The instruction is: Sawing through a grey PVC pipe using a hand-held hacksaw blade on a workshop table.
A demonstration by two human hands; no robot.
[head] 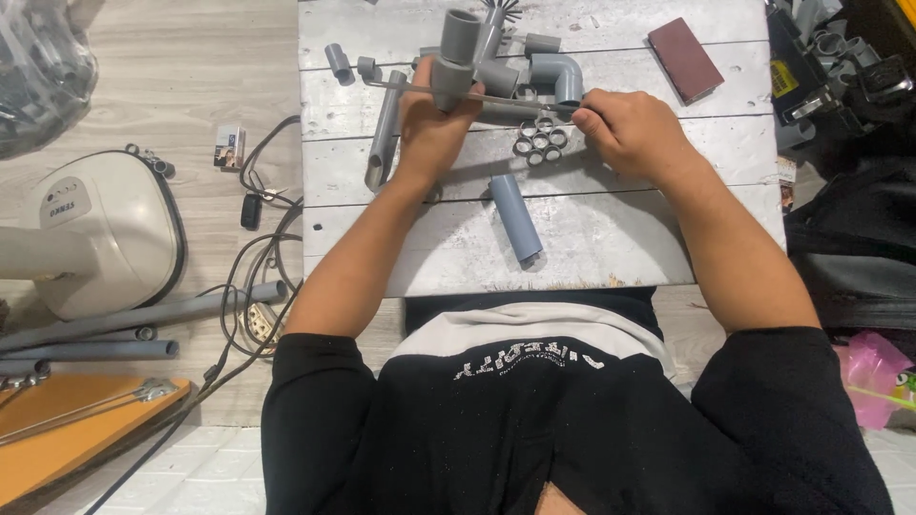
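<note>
My left hand (431, 129) grips a grey plastic tee fitting (456, 59) and holds it upright above the white plank table (458, 248). My right hand (634, 129) is closed on the end of a thin metal rod or blade (448, 92) that runs across the fitting to the left. A cluster of several short grey pipe rings (540, 141) lies between the hands. A short grey pipe piece (515, 217) lies just in front of them. A longer grey pipe (385, 133) rests left of my left wrist.
A grey elbow fitting (561, 74), small pipe offcuts (339, 62) and a dark red sanding block (685, 59) lie at the back. Left on the floor are a white fan base (100, 229), tangled cables (253, 277) and long grey pipes (124, 319). A box of fittings (840, 57) sits right.
</note>
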